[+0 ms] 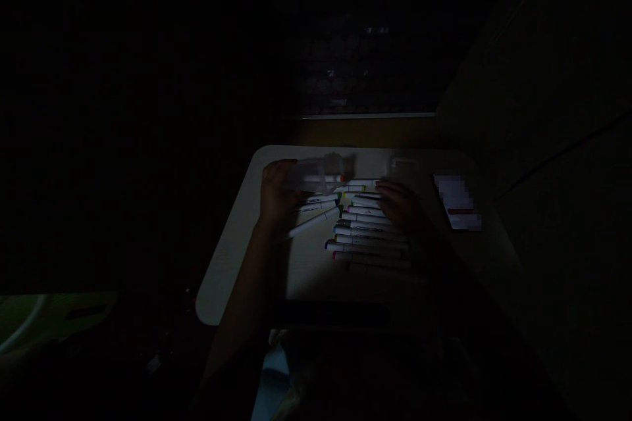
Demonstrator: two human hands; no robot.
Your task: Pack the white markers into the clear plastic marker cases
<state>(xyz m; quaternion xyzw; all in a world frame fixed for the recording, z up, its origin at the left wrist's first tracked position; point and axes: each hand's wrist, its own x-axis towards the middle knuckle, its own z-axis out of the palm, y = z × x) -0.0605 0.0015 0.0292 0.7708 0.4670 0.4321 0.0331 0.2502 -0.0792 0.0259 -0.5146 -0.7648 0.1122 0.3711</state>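
The scene is very dark. My left hand [277, 196] is closed around a clear plastic case [309, 172] that lies on its side above the table, with an orange-ended marker [323, 178] showing in it. Just below the case, several white markers with green ends [316, 220] lie at a slant. My right hand [401, 204] rests over the right ends of a row of white markers [370, 217], its fingers stretched out; I cannot make out a firm hold on any marker. The row's coloured ends, among them yellow, pink, blue and red, point left.
The markers lie on a small pale table [237, 256] with rounded corners. A phone [457, 202] with a lit screen sits at its right. Behind my right hand stands a faint clear plastic piece [402, 163]. A dark slot [330, 312] runs along the near edge.
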